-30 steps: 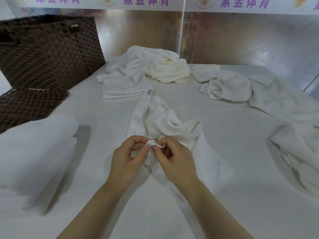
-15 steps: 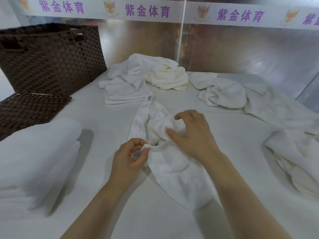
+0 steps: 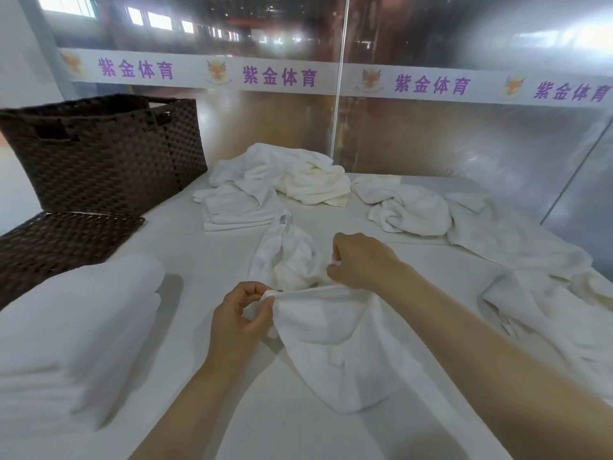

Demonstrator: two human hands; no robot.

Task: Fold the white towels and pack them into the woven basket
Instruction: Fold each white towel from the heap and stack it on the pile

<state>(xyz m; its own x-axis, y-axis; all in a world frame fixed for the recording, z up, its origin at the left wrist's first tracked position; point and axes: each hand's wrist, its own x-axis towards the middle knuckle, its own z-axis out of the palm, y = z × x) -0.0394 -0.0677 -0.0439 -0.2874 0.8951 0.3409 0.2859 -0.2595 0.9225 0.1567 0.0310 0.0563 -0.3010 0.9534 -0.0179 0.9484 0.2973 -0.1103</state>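
Since a second ago my hands have parted: they were pinched together on one corner at the near middle, and now my right hand (image 3: 360, 262) has run out along the hem toward 1 o'clock while my left hand (image 3: 237, 322) has stayed put at about 7 o'clock of the cloth. My left thumb and forefinger pinch the corner of the white towel (image 3: 335, 330); my right fingers are curled and nip a small tuft of the same edge, so the hem is stretched taut between the two grips (that is the point, I think: find both corners before I lift and shake it flat). The rest of the towel lies crumpled on the table (image 3: 185, 247), part of it trailing away to 12 o'clock and part hanging toward me.

The woven basket (image 3: 99, 161) stands at 10 o'clock, well apart, its lid (image 3: 56, 240) flat in front of it. A folded stack (image 3: 76, 330) waits at 9 o'clock, a smaller folded pile (image 3: 232, 209) at 12 under loose towels (image 3: 292, 177), more loose ones (image 3: 530, 287) at 2 to 3 o'clock

I judge the folding of this towel has barely begun
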